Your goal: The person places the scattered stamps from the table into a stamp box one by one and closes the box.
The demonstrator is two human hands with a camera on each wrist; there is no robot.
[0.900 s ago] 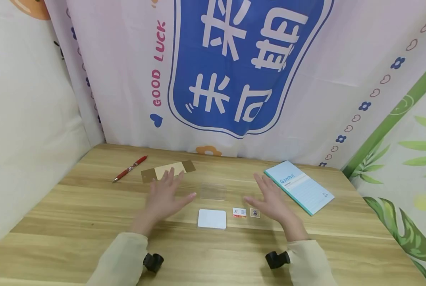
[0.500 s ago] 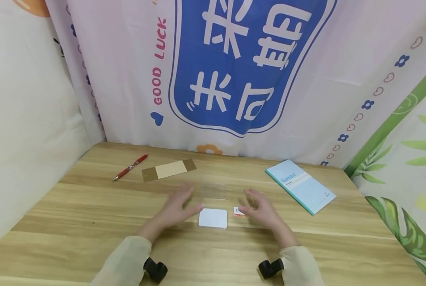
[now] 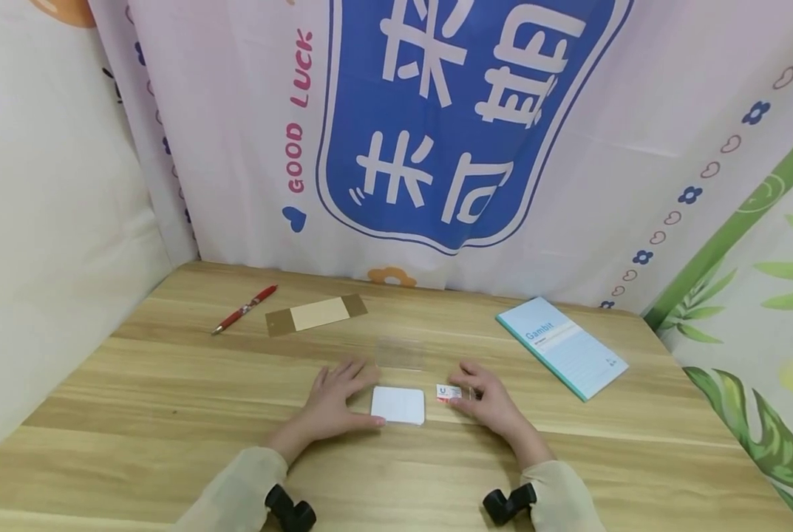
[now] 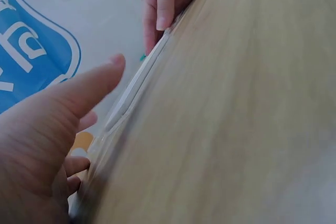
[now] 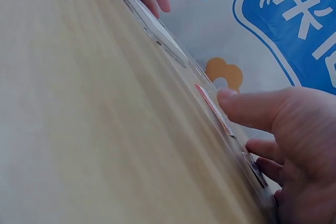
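My left hand [image 3: 336, 399] is at the left side of a white rounded-corner stack of cards [image 3: 398, 406], fingers spread and thumb tip at its lower left corner. Beside the stack lies a small white card with a red printed edge [image 3: 448, 393]. My right hand [image 3: 488, 399] is over the right end of that small card, thumb and fingers apart and slightly bent. It partly covers a small square piece [image 5: 254, 169]. In the right wrist view the thumb points at the red-edged card. A clear plastic rectangle [image 3: 400, 354] lies just behind the stack.
A red pen [image 3: 244, 309] and a brown and tan strip [image 3: 316, 315] lie at the back left of the wooden table [image 3: 396, 480]. A light blue notebook [image 3: 562, 349] is at the right. A printed curtain [image 3: 236, 148] hangs behind the table.
Both hands have come down and inward from above the table, the left to the white stack, the right to the small printed card. The objects on the table lie as before.
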